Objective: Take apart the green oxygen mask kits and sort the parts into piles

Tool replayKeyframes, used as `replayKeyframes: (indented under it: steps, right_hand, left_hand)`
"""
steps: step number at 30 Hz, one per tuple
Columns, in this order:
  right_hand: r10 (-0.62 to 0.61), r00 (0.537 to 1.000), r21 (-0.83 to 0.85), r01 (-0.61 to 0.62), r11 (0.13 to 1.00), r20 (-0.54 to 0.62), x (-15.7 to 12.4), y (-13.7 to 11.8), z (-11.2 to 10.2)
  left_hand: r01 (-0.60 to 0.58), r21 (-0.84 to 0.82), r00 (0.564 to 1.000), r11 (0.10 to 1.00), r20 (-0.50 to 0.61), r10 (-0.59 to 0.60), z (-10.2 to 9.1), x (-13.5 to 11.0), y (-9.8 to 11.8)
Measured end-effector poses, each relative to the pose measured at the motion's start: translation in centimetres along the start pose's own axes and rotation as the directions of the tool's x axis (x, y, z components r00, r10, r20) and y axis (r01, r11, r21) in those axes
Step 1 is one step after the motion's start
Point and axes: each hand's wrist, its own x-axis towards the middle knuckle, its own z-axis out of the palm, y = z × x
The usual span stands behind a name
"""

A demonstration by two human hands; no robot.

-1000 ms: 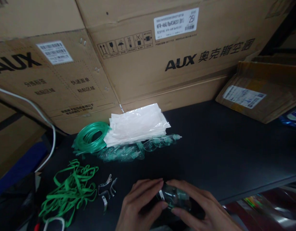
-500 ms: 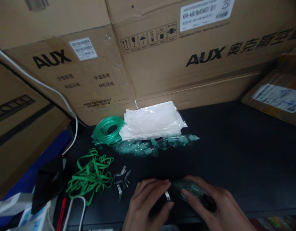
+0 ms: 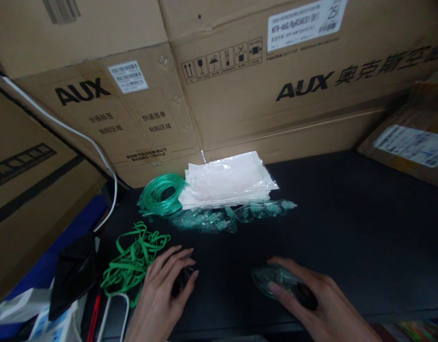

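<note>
My right hand point(image 3: 320, 297) grips a clear green oxygen mask point(image 3: 262, 281) near the front of the black table, thumb on the near side and fingers on the far side. Over to the left, my left hand point(image 3: 161, 290) is spread above small metal strips point(image 3: 188, 271), its thumb and fingers apart. The hand covers most of these strips, and whether it touches one is hidden. Beside it lies a tangle of green elastic straps point(image 3: 128, 266). Farther back, several more clear green masks point(image 3: 256, 211) lie in a row.
Coiled green tubing point(image 3: 158, 190) lies by a stack of white plastic bags point(image 3: 226, 180). Large cardboard boxes point(image 3: 233, 123) wall the back, and another box point(image 3: 411, 137) stands at right. A white cable point(image 3: 83, 137), black cloth-like item point(image 3: 72, 270) and red-handled tool point(image 3: 94, 316) are left.
My left hand has moved left, away from the mask to the metal strips. The metal strip seen at its fingertips no longer shows. My right hand still holds the mask in nearly the same place.
</note>
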Motion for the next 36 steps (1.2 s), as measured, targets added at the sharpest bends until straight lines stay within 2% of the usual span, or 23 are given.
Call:
replayKeyframes:
  steps: [3,6,9,12,17,21,26,30,36]
  right_hand:
    - [-0.029,0.999,0.026,0.03,0.999,-0.034,0.0,-0.5,-1.3]
    - [-0.067,0.993,0.051,0.073,0.996,-0.098,0.4,-0.6,-3.6]
    - [-0.089,0.977,0.078,0.106,0.991,-0.194,1.8,-0.3,-6.6]
    - [-0.138,0.957,0.075,0.162,0.984,-0.256,4.2,-0.1,-9.6]
    - [-0.261,0.946,0.053,0.275,0.96,-0.193,8.4,0.2,-12.6]
    - [-0.317,0.942,0.055,0.324,0.944,-0.106,10.5,0.9,-12.8]
    - [-0.388,0.921,0.037,0.389,0.921,-0.021,10.8,0.8,-12.2]
    - [-0.426,0.905,-0.006,0.426,0.905,-0.025,10.8,0.9,-11.5]
    - [-0.481,0.877,-0.099,0.477,0.873,-0.019,11.8,3.2,-10.4]
  left_hand:
    - [-0.039,0.025,0.998,0.999,-0.046,0.04,-0.4,0.3,0.3]
    - [-0.11,0.002,0.986,0.994,-0.123,0.11,0.3,2.0,1.8]
    - [-0.197,-0.057,0.969,0.979,-0.164,0.186,1.7,5.1,4.3]
    - [-0.238,-0.098,0.963,0.966,-0.156,0.221,2.6,8.8,7.3]
    - [-0.217,-0.117,0.975,0.969,-0.068,0.21,2.7,13.6,11.1]
    - [-0.244,-0.122,0.969,0.962,-0.008,0.245,3.6,15.9,12.3]
    - [-0.253,-0.111,0.964,0.961,0.054,0.26,4.6,17.1,12.6]
    - [-0.234,-0.121,0.967,0.965,0.078,0.244,4.9,17.5,12.5]
    - [-0.197,-0.145,0.973,0.97,0.096,0.212,5.7,17.5,12.4]
